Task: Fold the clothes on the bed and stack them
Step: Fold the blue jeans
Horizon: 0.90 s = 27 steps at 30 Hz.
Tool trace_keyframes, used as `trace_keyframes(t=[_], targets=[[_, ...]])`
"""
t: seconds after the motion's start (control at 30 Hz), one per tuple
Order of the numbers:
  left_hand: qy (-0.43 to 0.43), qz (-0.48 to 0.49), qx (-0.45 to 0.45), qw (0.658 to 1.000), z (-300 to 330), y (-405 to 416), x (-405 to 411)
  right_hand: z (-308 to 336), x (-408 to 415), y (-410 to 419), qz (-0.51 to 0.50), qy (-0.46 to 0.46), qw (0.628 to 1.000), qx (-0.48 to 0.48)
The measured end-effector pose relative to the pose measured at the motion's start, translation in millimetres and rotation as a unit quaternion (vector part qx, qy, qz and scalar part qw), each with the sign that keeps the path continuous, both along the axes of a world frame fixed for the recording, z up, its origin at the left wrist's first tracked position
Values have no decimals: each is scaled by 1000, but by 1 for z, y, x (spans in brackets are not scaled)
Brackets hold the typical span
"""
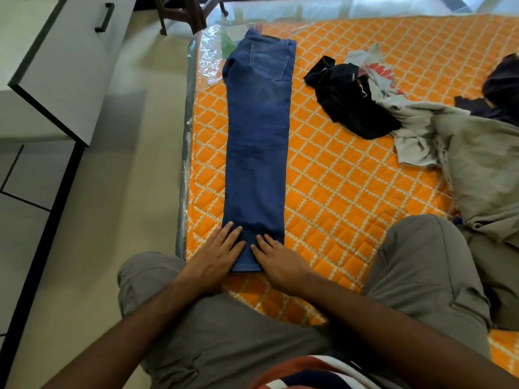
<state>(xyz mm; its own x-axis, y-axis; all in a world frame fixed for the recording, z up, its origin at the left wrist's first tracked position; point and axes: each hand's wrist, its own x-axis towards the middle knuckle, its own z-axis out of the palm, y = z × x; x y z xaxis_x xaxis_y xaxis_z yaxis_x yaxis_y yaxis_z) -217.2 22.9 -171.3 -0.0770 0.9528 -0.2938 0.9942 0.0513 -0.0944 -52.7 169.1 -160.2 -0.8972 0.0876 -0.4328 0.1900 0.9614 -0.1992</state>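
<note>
A person sits on the bed with the orange quilted cover with white criss-cross lines [351, 192], knees spread apart in grey trousers. Between the knees lie the long blue denim jeans [257, 141], folded so 1 leg lies on the other. They stretch straight away from the hands, with the waist at the far end near the bed's edge.

The left hand [217, 255] lies flat on the near left corner of the jeans, fingers straight and pressing down. The right hand [276, 261] lies flat on the near right corner, fingers straight too. Neither hand is grabbing anything. The 2 hands are close together, with a strip of blue cloth showing between them.

Far off to the right of the hands sits a crumpled black cloth [348, 99]. Just past it is a messy pile of pale grey clothes [463, 153], touching the black one. A dark navy cloth [502, 88] lies at the far right.

To the left of the hands, off the bed, stands a white cupboard with a black handle [70, 60].
</note>
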Motion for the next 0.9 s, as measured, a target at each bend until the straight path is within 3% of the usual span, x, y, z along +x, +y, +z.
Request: trace_keyframes(t=[0.13,0.27,0.43,0.53,0.67,0.77,0.9], targets=[[-131,29,-137,982,32,12,-8,33,-4,24,26,-16,994,-107],[-262,13,-177,949,70,24,-2,59,5,35,18,-35,978,-206],[-383,7,-256,887,97,27,10,84,24,40,-10,-139,932,-335],[-410,26,-193,891,108,36,-3,93,19,63,-22,-96,940,-326],[-440,134,-12,888,118,69,-49,109,-19,120,-83,35,956,-278],[-354,184,151,904,106,106,-79,100,-58,163,-156,97,964,-192],[-146,254,221,930,77,130,-85,76,-79,177,-214,168,962,-37]])
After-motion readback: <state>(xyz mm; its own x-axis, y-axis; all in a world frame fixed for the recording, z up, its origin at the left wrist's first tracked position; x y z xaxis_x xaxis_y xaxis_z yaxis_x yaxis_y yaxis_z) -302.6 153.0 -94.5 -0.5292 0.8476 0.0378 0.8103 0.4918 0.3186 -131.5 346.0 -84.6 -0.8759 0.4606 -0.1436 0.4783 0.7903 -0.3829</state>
